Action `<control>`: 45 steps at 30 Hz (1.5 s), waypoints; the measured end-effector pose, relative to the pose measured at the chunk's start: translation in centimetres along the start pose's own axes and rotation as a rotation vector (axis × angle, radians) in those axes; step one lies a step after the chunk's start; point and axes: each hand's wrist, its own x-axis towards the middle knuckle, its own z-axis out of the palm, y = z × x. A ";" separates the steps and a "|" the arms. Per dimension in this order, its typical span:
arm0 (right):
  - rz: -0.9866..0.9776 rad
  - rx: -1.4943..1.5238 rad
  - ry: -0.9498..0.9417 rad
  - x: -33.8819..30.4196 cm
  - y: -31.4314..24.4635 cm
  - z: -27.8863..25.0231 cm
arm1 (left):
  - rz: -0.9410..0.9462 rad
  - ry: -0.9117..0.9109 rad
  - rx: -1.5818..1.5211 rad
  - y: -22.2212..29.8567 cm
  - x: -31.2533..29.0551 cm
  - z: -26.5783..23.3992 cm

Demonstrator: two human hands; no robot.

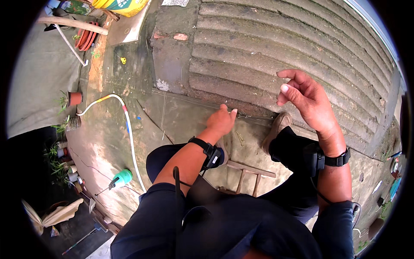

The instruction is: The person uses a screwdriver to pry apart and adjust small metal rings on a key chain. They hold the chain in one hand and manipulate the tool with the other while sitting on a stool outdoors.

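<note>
My left hand [221, 121] reaches down to the near edge of a ridged, weathered sheet [284, 56] lying in front of me. Its fingers are bent in, with the thumb close beside the index finger; what they hold, if anything, is hidden. A thin pale strand [245, 115] lies just right of the thumb, along the sheet's edge. Raised over the sheet's right part is my right hand [305, 96]. Its fingers are curled but apart from the thumb, and nothing shows between them. Both wrists wear black straps with small devices.
Under me is a low wooden frame [243, 172]. A pale hose [131, 142] curves across the concrete on the left, near a green spray bottle [122, 178]. Potted plants [74, 99] line the left side. Yellow scissors [123, 60] and a yellow bucket [125, 6] are farther off.
</note>
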 end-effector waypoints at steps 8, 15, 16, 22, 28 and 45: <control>-0.064 0.001 -0.002 -0.4 0.6 -0.7 | 0.155 0.038 0.061 -2.0 -0.2 1.3; -0.060 -0.012 0.011 0.0 0.9 -1.1 | 0.065 -0.021 -0.010 -0.4 -1.1 -0.4; -0.059 -0.017 0.012 0.1 1.0 -1.1 | 0.047 -0.040 -0.010 -0.4 -1.0 -0.7; -0.050 -0.031 0.013 0.3 1.1 -0.4 | 0.315 0.025 0.167 -2.6 0.3 1.7; -0.050 -0.064 0.015 0.1 1.2 -0.3 | 0.289 0.069 -0.036 -1.4 -1.5 0.0; -0.029 -0.048 -0.019 0.1 1.0 -0.1 | 0.187 -0.009 -0.002 -0.4 -1.0 -0.7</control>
